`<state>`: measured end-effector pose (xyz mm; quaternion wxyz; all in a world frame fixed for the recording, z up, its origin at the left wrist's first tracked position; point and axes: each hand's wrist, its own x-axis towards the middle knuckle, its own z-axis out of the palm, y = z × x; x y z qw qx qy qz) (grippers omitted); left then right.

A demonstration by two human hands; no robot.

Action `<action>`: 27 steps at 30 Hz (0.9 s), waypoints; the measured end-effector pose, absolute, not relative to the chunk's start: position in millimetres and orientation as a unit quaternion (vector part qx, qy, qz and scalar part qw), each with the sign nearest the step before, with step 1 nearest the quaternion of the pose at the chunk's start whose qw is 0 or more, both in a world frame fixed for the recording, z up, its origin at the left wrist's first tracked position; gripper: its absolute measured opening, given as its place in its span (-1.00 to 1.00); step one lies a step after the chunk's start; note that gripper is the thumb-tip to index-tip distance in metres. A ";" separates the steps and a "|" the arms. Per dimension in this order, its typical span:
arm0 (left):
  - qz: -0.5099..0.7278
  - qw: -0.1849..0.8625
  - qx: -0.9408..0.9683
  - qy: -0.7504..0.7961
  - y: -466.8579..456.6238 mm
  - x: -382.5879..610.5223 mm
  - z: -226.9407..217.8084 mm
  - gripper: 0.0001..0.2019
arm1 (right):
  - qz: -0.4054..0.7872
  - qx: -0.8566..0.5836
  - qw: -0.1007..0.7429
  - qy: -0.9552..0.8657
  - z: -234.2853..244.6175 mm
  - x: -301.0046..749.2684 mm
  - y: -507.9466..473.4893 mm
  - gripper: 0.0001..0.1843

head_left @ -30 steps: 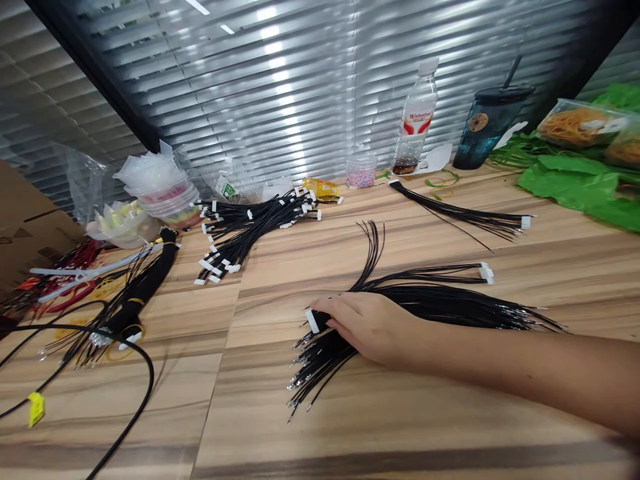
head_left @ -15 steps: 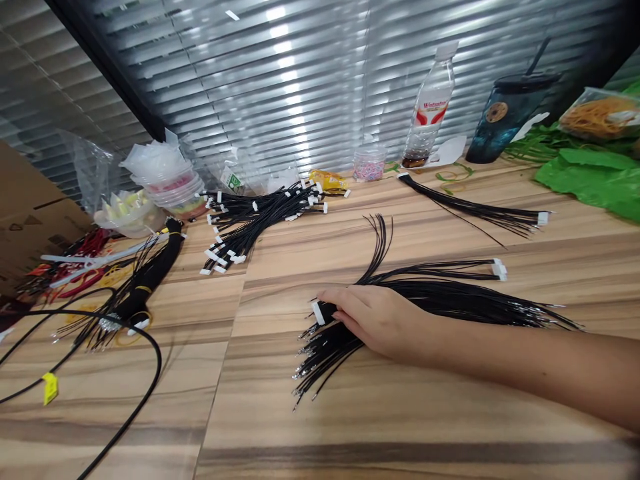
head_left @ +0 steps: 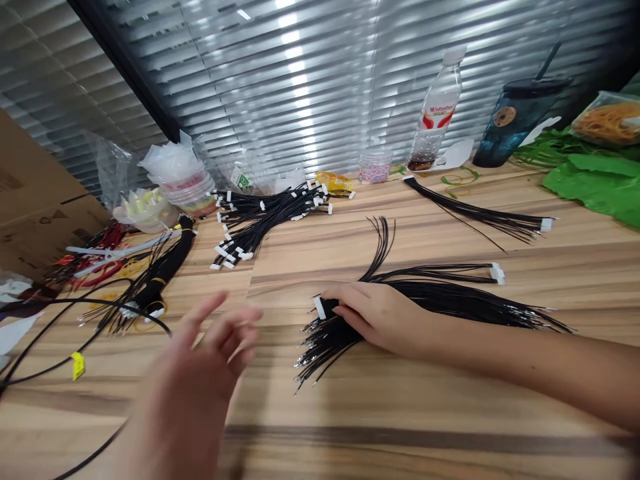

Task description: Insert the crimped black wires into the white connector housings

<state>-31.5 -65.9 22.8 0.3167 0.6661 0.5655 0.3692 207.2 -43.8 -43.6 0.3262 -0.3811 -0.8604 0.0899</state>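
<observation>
The right hand (head_left: 380, 317) is lying over a bundle of black wires (head_left: 333, 340) near the middle of the bench (head_left: 400, 407), and its fingers are closing around the end with a white connector (head_left: 320, 308). The left hand (head_left: 200, 363) is blurred; it is hanging open above the front part of the bench, well apart from the right hand. A second wire bundle (head_left: 270, 217) and a thinner wire bundle (head_left: 475, 217) are lying toward the back edge. A plastic bottle (head_left: 435, 113) and a dark tumbler (head_left: 515, 120) are standing along this edge, and a green plastic bag (head_left: 595, 187) is lying at the right corner. Slatted blinds (head_left: 300, 87) are hanging behind the bench, and a cardboard box (head_left: 30, 200) is standing beyond its left edge.
</observation>
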 end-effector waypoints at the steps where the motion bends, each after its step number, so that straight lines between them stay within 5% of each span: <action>1: 0.352 0.347 0.662 0.564 -58.3 -22.3 22.1 -0.59 | 0.098 -0.387 0.330 -0.855 -41.1 206.8 -44.4 -0.74; 5: 0.252 0.491 0.644 0.530 -25.6 9.9 12.6 -0.42 | 0.169 -0.390 0.363 -0.829 -30.7 203.0 -45.9 -0.82; 9: 0.183 0.644 0.563 0.485 -3.0 25.3 10.8 -0.72 | 0.211 -0.414 0.390 -0.796 -21.3 202.5 -43.9 -0.87; 14: 0.257 0.670 0.516 0.468 10.2 26.4 15.2 -0.84 | 0.115 -0.469 0.400 -0.779 -16.7 214.1 -34.9 -0.49; 17: 0.294 0.672 0.500 0.461 16.1 28.8 13.8 -0.74 | 0.226 -0.464 0.389 -0.763 -18.5 221.2 -25.9 -0.66; 20: 0.351 0.598 0.549 0.467 13.4 35.7 10.9 -0.58 | 0.344 -0.445 0.380 -0.734 -19.0 226.2 -16.8 -0.81; 22: 0.352 0.492 0.655 0.453 4.4 40.7 7.7 -0.54 | 0.398 -0.428 0.372 -0.721 -18.7 229.5 -11.5 -0.70; 27: 0.149 0.264 0.883 0.359 -24.0 49.5 -8.2 -0.31 | 0.517 -0.398 0.372 -0.660 -21.7 239.2 -2.2 -0.49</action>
